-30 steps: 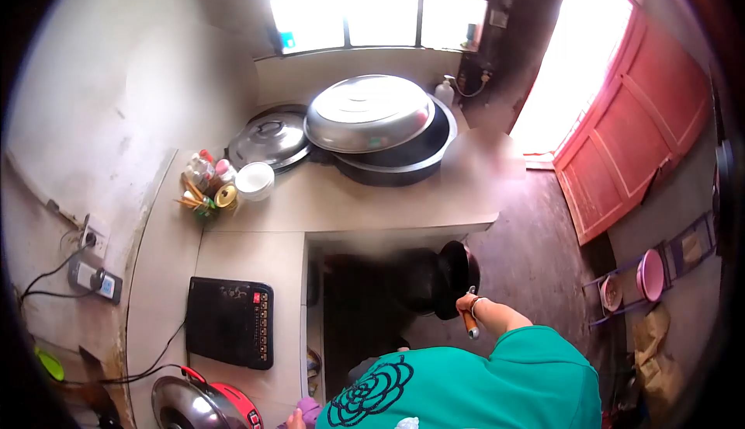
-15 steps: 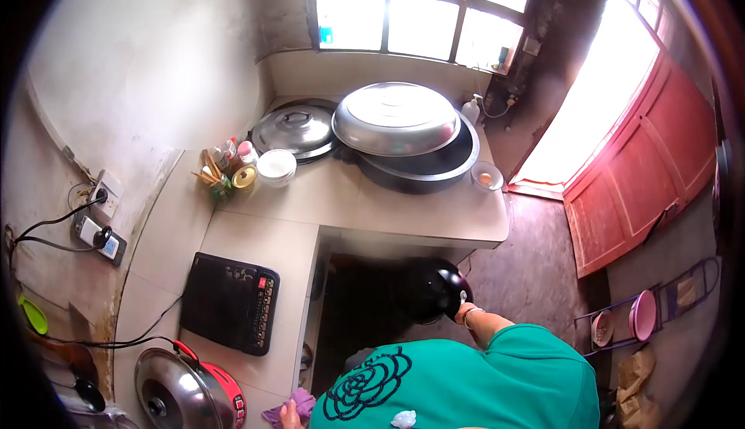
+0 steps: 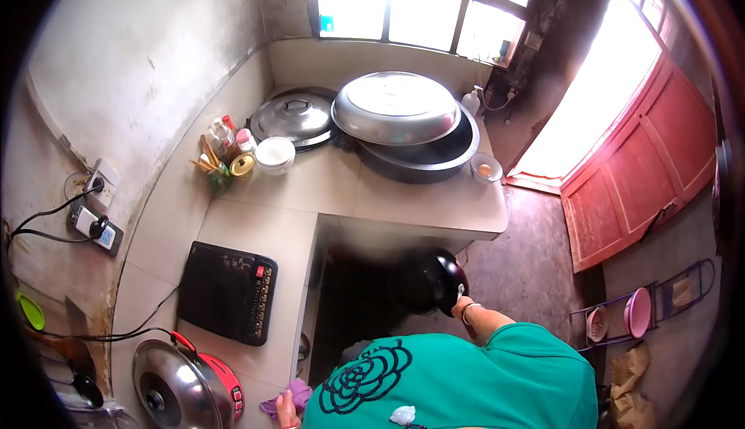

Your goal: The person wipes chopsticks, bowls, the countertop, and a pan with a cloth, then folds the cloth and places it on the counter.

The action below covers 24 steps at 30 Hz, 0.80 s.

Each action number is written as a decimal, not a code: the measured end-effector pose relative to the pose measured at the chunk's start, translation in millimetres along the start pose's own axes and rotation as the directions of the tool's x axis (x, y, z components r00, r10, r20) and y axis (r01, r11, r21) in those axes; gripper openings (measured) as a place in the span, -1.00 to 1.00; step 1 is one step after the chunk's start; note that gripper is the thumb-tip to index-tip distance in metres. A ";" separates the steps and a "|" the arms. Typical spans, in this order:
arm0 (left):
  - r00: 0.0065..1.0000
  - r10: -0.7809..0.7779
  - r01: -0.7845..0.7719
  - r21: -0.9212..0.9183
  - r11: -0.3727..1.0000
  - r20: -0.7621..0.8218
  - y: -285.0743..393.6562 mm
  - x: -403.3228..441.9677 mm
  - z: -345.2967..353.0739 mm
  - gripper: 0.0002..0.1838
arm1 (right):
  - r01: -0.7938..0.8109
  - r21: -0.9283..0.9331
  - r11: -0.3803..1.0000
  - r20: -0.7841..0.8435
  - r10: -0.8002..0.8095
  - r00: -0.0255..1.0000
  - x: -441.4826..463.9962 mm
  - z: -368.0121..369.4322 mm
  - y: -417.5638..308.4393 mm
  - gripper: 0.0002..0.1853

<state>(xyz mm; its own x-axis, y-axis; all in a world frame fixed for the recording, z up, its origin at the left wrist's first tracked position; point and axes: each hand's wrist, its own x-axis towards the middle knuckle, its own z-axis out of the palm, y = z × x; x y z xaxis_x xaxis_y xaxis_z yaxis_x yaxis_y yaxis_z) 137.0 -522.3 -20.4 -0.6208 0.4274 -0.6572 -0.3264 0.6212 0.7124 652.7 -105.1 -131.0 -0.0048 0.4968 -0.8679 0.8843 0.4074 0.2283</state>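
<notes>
My right hand [image 3: 463, 307] is closed around the handle of a glossy black pan [image 3: 425, 281], held low in front of me beside the counter's inner edge. Shadow hides part of the pan, and its contents cannot be made out. At the bottom left, my left hand [image 3: 286, 409] grips a crumpled purple cloth [image 3: 297, 395] near the counter edge. Left of that hand stands a red electric pot [image 3: 223, 378] with a shiny metal lid [image 3: 167, 390]. A black induction cooker [image 3: 226, 293] lies on the counter above it.
On the tiled counter [image 3: 403, 208] are a large basin [image 3: 423, 171] under a tilted metal lid [image 3: 396, 107], a lidded pan [image 3: 291, 118], white bowls [image 3: 275, 155], seasoning bottles [image 3: 221, 138] and a bowl with an egg [image 3: 486, 168]. A red door [image 3: 636, 165] stands open at right.
The view has tipped slightly, so the counter and its things sit higher in the picture. Both hands keep their holds. A white haze by the left wall has faded.
</notes>
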 end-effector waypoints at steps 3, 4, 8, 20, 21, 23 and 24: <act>0.999 0.039 -0.040 -0.028 0.999 -0.029 -9.1 2.6 -5.7 -0.46 | 0.003 0.027 1.000 -0.035 -0.002 0.999 -36.0 -13.5 0.7 -0.77; 0.998 0.053 -0.055 -0.041 0.998 -0.039 -8.9 0.6 -6.8 -0.46 | -0.007 0.252 0.968 -0.037 0.017 0.999 -43.8 -15.6 2.5 -0.81; 0.997 0.041 -0.042 -0.021 0.999 -0.058 17.4 -15.9 -5.6 -0.62 | -0.027 0.918 0.395 -0.008 0.087 0.996 -97.7 -31.2 7.1 -0.84; 0.999 0.051 -0.051 -0.061 0.997 -0.004 69.5 -53.0 -0.4 -0.54 | 0.108 0.994 0.032 -0.084 -0.420 0.903 -221.8 -102.5 -42.7 -0.68; 0.999 0.046 -0.047 -0.066 0.997 -0.011 64.8 -51.3 -2.8 -0.54 | 0.166 0.984 0.059 -0.125 -0.431 0.894 -241.0 -119.2 -49.8 -0.77; 0.990 0.128 -0.123 -0.088 0.989 0.055 54.5 -47.8 -7.3 -0.55 | 0.210 0.977 0.046 -0.162 -0.483 0.860 -263.6 -144.9 -61.3 -0.83; 0.991 0.124 -0.119 -0.096 0.988 0.047 50.6 -48.3 -7.7 -0.55 | 0.251 0.968 0.020 -0.203 -0.528 0.825 -269.3 -155.3 -67.7 -0.88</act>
<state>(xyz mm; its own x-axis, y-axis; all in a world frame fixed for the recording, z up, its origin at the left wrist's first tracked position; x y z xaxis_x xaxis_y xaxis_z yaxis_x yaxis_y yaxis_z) 145.0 -516.6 49.3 -0.6222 0.5313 -0.5750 -0.3174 0.5001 0.8057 521.6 -147.5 155.7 -0.5657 0.3499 -0.7467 0.4683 -0.6090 -0.6401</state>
